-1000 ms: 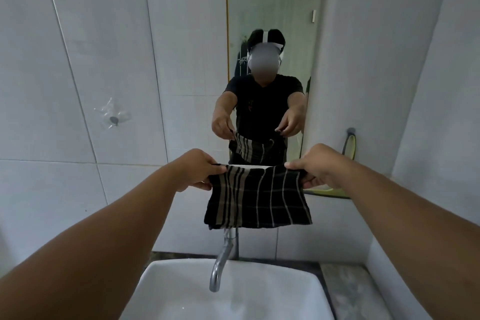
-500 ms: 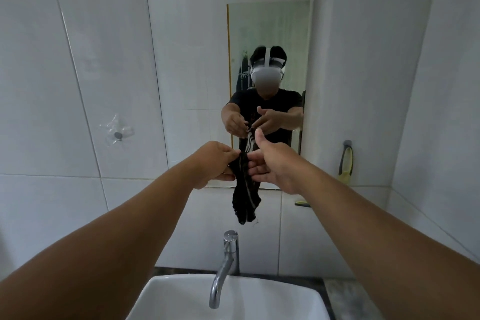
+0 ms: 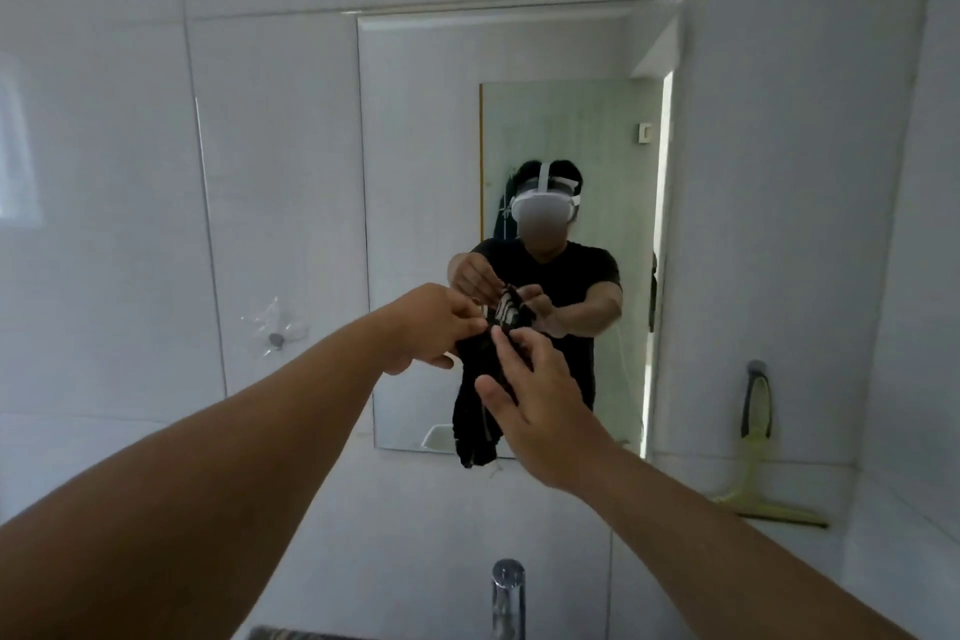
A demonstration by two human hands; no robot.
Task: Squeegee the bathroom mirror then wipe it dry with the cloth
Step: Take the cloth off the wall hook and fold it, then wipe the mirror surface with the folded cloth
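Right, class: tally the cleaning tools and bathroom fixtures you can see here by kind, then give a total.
Cloth: 1, dark, bunched between both hands
Squeegee: 1, yellow-green, hanging on the right wall
Mirror: 1
Tap: 1
Wall hook: 1, clear suction type
Total: 5
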